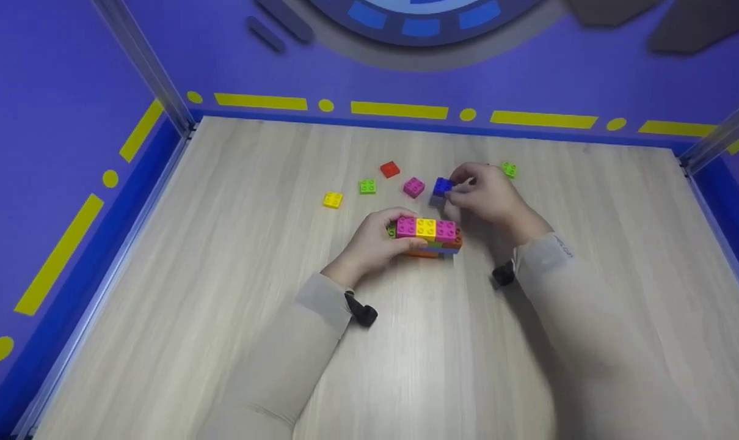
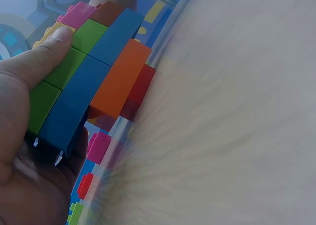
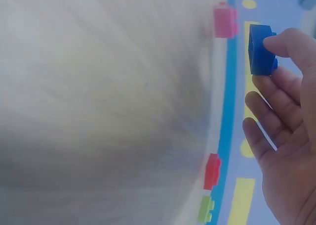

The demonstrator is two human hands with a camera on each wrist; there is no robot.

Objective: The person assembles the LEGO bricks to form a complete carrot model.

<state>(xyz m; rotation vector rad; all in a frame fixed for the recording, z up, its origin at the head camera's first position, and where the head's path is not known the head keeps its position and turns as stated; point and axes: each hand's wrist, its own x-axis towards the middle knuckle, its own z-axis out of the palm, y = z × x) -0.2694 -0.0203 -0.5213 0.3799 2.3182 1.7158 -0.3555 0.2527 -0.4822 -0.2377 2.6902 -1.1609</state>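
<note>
My left hand [image 1: 369, 245] grips a built block of toy bricks [image 1: 426, 228], its thumb along the near side. Pink and yellow bricks form its studded top. In the left wrist view, green, blue, orange and red layers [image 2: 122, 81] show beneath, and the palm covers one end. Just beyond the block to the right, my right hand [image 1: 490, 194] pinches a small blue brick [image 1: 443, 186] between thumb and fingertips. The right wrist view shows that blue brick [image 3: 260, 49] raised, with the other fingers spread loosely below it. A loose pink brick [image 1: 413, 187] lies left of the blue one.
Loose bricks lie farther back on the wooden table [image 1: 223, 256]: yellow [image 1: 333, 200], green [image 1: 367, 186] and red [image 1: 389, 169]. Another green brick [image 1: 509, 170] is behind my right hand, with a red brick [image 3: 212, 171] near it. Blue panels [image 1: 406, 79] wall the table.
</note>
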